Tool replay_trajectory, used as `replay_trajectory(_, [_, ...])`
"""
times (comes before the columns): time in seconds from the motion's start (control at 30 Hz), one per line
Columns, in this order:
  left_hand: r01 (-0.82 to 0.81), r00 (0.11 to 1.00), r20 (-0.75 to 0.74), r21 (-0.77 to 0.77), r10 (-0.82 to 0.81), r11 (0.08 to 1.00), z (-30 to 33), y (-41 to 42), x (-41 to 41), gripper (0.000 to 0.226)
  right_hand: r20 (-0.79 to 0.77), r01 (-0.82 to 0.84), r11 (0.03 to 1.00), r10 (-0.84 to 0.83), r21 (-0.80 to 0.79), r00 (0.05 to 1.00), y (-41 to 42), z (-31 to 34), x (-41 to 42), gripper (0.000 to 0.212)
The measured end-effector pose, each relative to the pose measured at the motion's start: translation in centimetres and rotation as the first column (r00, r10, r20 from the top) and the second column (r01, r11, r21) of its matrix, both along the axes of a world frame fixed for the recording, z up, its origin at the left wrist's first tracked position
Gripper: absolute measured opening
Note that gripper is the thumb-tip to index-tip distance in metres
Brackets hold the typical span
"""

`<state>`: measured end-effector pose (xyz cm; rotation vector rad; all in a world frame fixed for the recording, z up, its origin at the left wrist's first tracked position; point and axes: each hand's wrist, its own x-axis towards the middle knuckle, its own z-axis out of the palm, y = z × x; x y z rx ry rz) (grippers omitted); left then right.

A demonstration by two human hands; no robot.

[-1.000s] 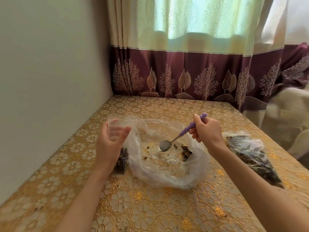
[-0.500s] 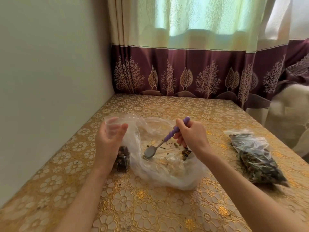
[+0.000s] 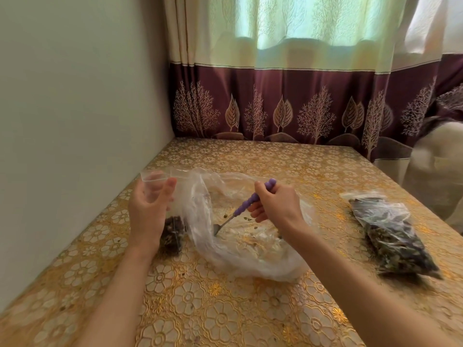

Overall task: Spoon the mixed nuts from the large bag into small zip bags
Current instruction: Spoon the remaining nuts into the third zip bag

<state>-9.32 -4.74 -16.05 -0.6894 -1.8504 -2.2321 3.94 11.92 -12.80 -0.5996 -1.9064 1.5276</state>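
Near done | big bag (image 3: 250,254) almost empty | right hand (image 3: 275,209) grips spoon (image 3: 246,205), scraping | left hand (image 3: 147,211) holds small bag (image 3: 172,231), part-filled | full bag (image 3: 390,234) at right worktop (image 3: 225,309) edge

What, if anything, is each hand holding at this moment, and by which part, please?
The right hand grips the spoon by its purple handle. The left hand holds the small zip bag upright by its upper part, near the opening.

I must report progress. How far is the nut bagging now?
Done: one filled zip bag lies at right. In hand: the left hand holds a partly filled small bag; the right hand works the spoon inside the large bag. Left: only scattered nuts remain there.
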Motion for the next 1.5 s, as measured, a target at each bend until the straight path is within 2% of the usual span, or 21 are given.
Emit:
replay_trajectory(0.13, [0.031, 0.999, 0.012, 0.023, -0.031, 0.999, -0.1, 0.1, -0.1, 0.035, -0.063, 0.006, 0.973, -0.021, -0.232, 0.998, -1.0, -1.1, -0.8, 0.050])
replay_trajectory(0.27, [0.033, 0.999, 0.019, 0.038, -0.034, 0.999, -0.2, 0.2, 0.0, 0.030, -0.097, -0.047, 0.912, 0.008, -0.407, 0.995, -1.7, -2.4, -1.2, 0.037])
replay_trajectory(0.43, [0.020, 1.000, 0.007, 0.033, -0.020, 0.999, 0.0, 0.2, 0.0, 0.031, -0.128, -0.240, 0.790, 0.204, -0.564, 0.971, -1.5, -3.9, -0.6, 0.033])
replay_trajectory(0.63, [0.008, 1.000, 0.004, 0.041, -0.008, 0.999, 0.0, 0.1, -0.1, 0.032, -0.139, -0.212, 0.645, 0.163, -0.735, 0.977, -1.1, -3.3, -0.1, 0.026])
replay_trajectory(0.8, [0.001, 1.000, -0.001, 0.054, -0.001, 0.999, 0.1, 0.2, -0.2, 0.032, -0.078, -0.125, 0.728, 0.098, -0.675, 0.992, -0.8, -2.1, 0.5, 0.053])
replay_trajectory(0.97, [0.006, 1.000, -0.024, 0.039, -0.005, 0.999, 0.1, 0.2, -0.1, 0.032, -0.050, -0.009, 0.806, -0.025, -0.592, 0.998, -0.5, -0.6, 1.3, 0.061])
replay_trajectory(1.07, [0.007, 0.999, -0.046, 0.007, -0.006, 1.000, 0.1, 0.4, 0.2, 0.035, -0.093, 0.015, 0.832, -0.079, -0.555, 0.993, -0.1, 0.4, 1.6, 0.065])
replay_trajectory(1.2, [0.002, 0.997, -0.074, -0.031, -0.004, 1.000, 0.3, 0.4, 0.7, 0.036, -0.190, 0.010, 0.864, -0.122, -0.504, 0.974, 0.2, 2.3, 1.7, 0.060])
replay_trajectory(1.3, [0.018, 0.997, -0.067, -0.069, -0.022, 0.997, 0.3, 0.3, 1.0, 0.056, -0.301, -0.045, 0.874, -0.118, -0.483, 0.946, 0.0, 4.1, 1.6, 0.055])
replay_trajectory(1.4, [0.025, 0.997, -0.070, -0.114, -0.034, 0.993, 0.4, 0.4, 1.4, 0.076, -0.378, -0.123, 0.907, -0.042, -0.402, 0.925, -0.8, 5.7, 1.2, 0.052])
replay_trajectory(1.5, [0.018, 0.998, -0.062, -0.120, -0.025, 0.993, 0.5, 0.4, 1.5, 0.081, -0.393, -0.181, 0.951, 0.071, -0.251, 0.917, -2.2, 6.3, 0.6, 0.046])
